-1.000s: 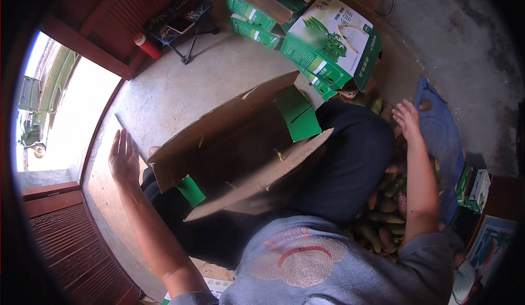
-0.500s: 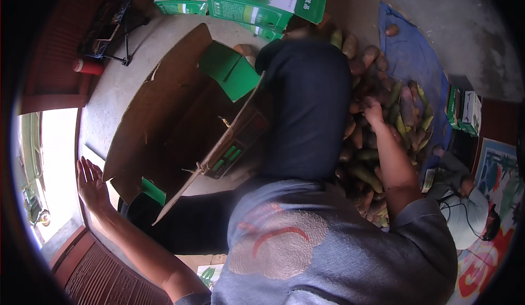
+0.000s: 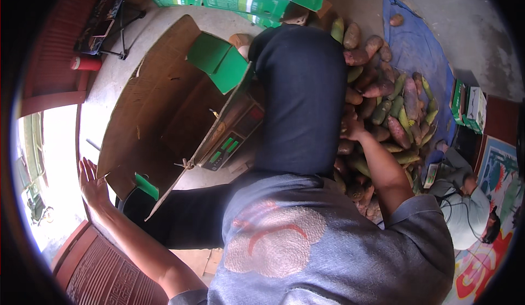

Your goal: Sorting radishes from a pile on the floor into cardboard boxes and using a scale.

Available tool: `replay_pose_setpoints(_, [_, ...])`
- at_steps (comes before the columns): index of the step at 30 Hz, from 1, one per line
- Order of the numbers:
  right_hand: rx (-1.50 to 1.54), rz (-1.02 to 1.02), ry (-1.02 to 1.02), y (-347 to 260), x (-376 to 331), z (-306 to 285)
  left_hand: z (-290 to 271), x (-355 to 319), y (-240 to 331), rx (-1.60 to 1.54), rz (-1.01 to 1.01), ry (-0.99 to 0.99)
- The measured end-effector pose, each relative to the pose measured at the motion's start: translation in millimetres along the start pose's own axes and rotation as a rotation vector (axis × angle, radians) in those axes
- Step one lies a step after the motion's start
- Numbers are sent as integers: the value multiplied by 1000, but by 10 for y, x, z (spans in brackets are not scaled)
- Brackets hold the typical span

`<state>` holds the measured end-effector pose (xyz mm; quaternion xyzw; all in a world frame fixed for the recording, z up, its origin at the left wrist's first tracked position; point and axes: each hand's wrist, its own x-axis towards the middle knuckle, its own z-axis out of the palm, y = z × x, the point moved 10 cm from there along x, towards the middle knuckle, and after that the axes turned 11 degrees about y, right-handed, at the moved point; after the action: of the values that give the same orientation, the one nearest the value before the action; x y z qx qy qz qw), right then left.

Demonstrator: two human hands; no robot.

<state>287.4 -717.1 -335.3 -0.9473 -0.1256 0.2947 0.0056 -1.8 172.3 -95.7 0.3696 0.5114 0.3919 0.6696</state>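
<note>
My left hand (image 3: pixel 94 189) is open, palm up with its fingers spread, at the left edge of a large open cardboard carton (image 3: pixel 123 108). The carton stands tilted by my legs, with green flaps (image 3: pixel 219 61) showing inside. My right hand (image 3: pixel 354 127) reaches into a heap of long reddish-brown tubers (image 3: pixel 377 89) mixed with yellow-green ones (image 3: pixel 407 116). Its fingers are curled among them next to my knee, which partly hides what they touch. Between carton and leg sits a digital scale (image 3: pixel 219 154) with green-lit displays.
Green and white printed boxes (image 3: pixel 246 1) are stacked ahead. The heap lies partly on a blue sheet (image 3: pixel 415 48). Another person (image 3: pixel 465 217) sits at the far right, near a small stack of boxes (image 3: pixel 468 107). A folding stand (image 3: pixel 104 28) and a red cylinder (image 3: pixel 86 63) are at upper left.
My right hand has moved left over the heap, close to my knee, and slightly nearer to me. My left hand stays open beside the carton. The whole view has shifted a little.
</note>
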Motion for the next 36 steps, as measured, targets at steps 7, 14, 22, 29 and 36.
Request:
replay_pose_setpoints(7, [-218,-321,-217,-337,-15,484,421,-143,-208,-19,-49,55])
replay_pose_setpoints(14, [-305,-530,-124,-1040,70,357,429,-238,-170,-40,-29,8])
replay_pose_setpoints(22, [-402,-656,-13,-1186,-46,216,475,-348,-46,-33,24,-14])
replay_pose_setpoints(29, [-450,-707,74,-1027,-352,204,530,-467,41,-15,51,-49])
replay_pose_setpoints(36, [-483,-740,175,-785,-611,143,484,-514,62,3,60,-59])
